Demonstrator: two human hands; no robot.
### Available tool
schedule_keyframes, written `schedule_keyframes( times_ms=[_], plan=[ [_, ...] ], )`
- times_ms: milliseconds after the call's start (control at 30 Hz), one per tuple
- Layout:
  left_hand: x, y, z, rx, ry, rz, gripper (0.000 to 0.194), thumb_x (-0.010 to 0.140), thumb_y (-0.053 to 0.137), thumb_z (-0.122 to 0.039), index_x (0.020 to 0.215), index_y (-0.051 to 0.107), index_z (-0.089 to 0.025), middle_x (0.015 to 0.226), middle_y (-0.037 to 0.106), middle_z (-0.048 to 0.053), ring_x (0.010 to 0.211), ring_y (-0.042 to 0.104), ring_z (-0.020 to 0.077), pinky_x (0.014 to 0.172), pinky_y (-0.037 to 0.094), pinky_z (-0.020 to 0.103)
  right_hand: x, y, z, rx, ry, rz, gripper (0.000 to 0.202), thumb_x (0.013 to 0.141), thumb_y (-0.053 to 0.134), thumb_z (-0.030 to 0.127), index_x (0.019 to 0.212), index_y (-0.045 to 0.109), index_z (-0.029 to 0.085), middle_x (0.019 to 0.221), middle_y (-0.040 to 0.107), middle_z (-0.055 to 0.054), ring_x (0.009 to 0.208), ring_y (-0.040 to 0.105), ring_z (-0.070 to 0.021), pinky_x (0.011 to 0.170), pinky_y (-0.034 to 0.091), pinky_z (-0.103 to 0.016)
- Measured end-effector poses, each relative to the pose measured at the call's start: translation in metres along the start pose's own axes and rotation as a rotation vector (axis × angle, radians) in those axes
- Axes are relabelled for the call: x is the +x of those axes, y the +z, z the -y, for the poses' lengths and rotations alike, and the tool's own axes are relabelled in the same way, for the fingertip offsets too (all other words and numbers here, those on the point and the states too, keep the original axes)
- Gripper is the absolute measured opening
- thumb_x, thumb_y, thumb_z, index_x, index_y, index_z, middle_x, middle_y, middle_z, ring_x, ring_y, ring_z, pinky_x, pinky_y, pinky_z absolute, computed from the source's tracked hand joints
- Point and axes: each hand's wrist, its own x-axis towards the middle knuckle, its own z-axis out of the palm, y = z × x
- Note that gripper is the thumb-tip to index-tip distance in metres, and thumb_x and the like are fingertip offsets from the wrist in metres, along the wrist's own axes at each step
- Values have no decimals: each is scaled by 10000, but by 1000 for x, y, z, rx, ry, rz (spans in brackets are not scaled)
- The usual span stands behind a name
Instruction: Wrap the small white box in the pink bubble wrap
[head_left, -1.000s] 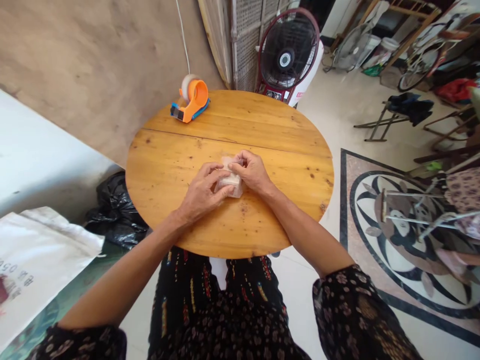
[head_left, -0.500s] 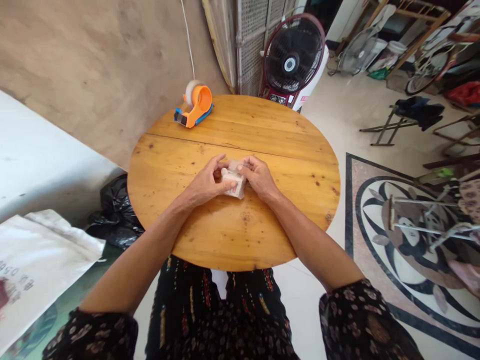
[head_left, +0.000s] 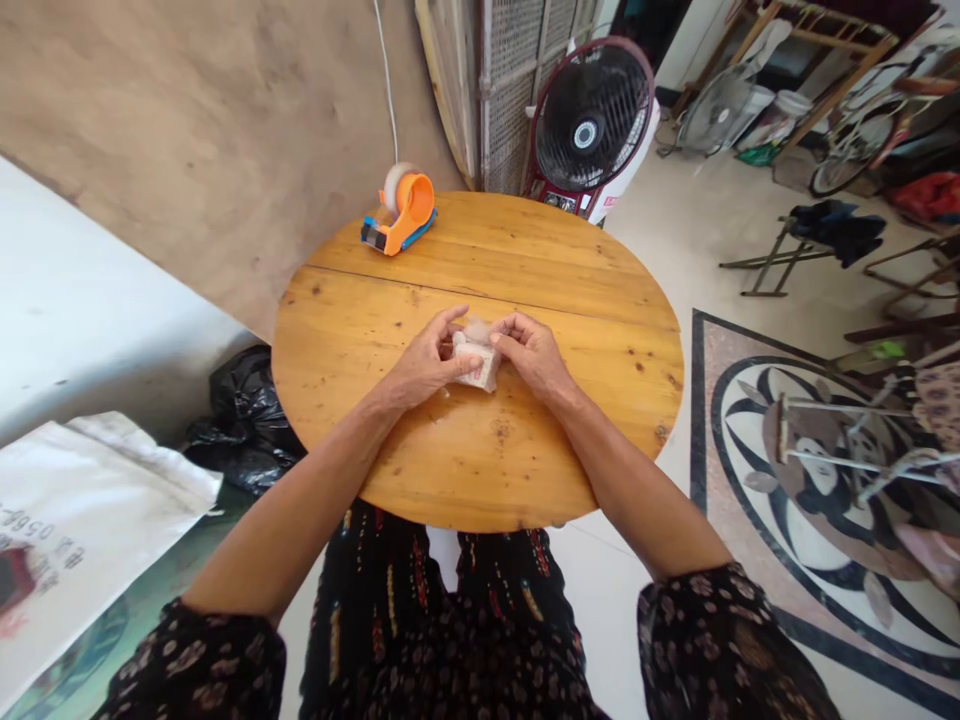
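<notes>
A small whitish box in clear plastic wrap (head_left: 478, 372) rests on the round wooden table (head_left: 480, 470), between my hands. My left hand (head_left: 435, 355) grips it from the left, thumb across its near face and fingers curled behind. Loose, crumpled clear film stands up at the box's top far side. My right hand (head_left: 527, 350) pinches at that film by the upper right corner, thumb against the index finger. What lies under the left fingers is hidden.
An orange tape dispenser (head_left: 405, 212) with a clear roll stands at the table's far left edge. Behind the table is a dark red fan (head_left: 589, 125). Black plastic bags (head_left: 244, 420) and a white sack (head_left: 97, 520) lie at the left. A folding stool (head_left: 810, 240) stands right.
My right thumb and fingers have shifted slightly at the film's edge, while the left keeps its hold on the box. The whole view has moved a little.
</notes>
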Motion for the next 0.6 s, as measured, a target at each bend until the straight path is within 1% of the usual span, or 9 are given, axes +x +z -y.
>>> schedule_keyframes(
  times_ms=[67,167,267,333,433,533,600],
  plan=[
    [-1,2,1,-32,15,4,879,687,823,-397,1442,409,-217,1194,596,89,958,644,192,795,537,290,-5,-3,4,18,-2,3,440,719,720,460,1036,557,201,861,679,-25,784,647,-177,774,521,-338],
    [-2,5,1,-52,39,-1,845,702,814,-403,1419,419,-194,1261,593,118,1080,630,232,898,529,338,-10,-5,5,38,40,25,740,683,775,449,1300,451,199,1084,711,-101,981,684,-235,914,528,-401],
    [-2,7,0,-42,47,0,823,715,805,-414,1403,420,-177,1323,575,143,1151,611,255,958,513,373,-11,-5,2,3,83,40,900,671,795,471,1416,375,189,1207,685,-153,1066,679,-278,951,534,-452],
    [-2,7,-1,-48,43,2,830,720,802,-413,1410,408,-177,1345,566,152,1159,613,259,965,513,379,-11,-3,-1,-17,73,54,933,680,793,495,1444,364,176,1233,674,-166,1088,675,-289,962,536,-465],
    [-2,4,0,-112,17,29,867,709,805,-390,1434,375,-188,1374,548,159,1174,615,268,950,527,376,-11,-1,-2,-29,29,98,929,701,782,524,1458,370,178,1257,667,-158,1124,665,-288,997,524,-463],
    [0,1,2,-173,-11,47,909,690,804,-377,1454,347,-190,1371,551,164,1188,616,277,927,545,362,-12,-1,-3,-42,4,144,912,724,771,521,1470,358,200,1326,639,-144,1167,648,-281,1036,502,-461],
    [1,-1,3,-168,-22,35,940,692,796,-383,1473,320,-167,1348,566,176,1200,612,286,930,547,368,-12,-2,-5,-50,-6,155,904,740,760,509,1478,345,192,1342,630,-152,1171,648,-281,1040,498,-462]
  ],
)
